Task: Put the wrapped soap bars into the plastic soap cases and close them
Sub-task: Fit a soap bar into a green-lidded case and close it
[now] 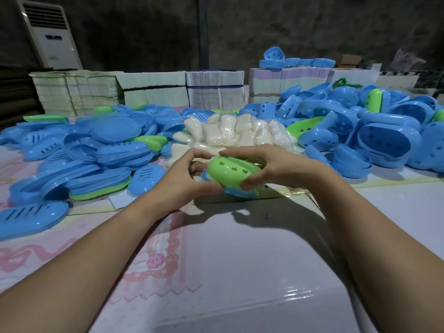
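A soap case with a green lid (230, 173) pierced by heart-shaped holes and a blue bottom half (240, 192) is held just above the table. My left hand (189, 176) grips its left end and my right hand (269, 167) grips its right end, thumbs on the near side. The green lid sits tilted over the blue half; whether a bar lies inside is hidden. Just beyond my hands lies a pile of white soap bars (237, 133) in clear wrap.
Flat blue and green slotted case halves (96, 152) are heaped at the left, deep blue halves with holes (374, 131) at the right. Stacks of folded cartons (153, 90) line the back. A glossy white box top (240, 272) lies near me. An air conditioner (50, 34) stands far left.
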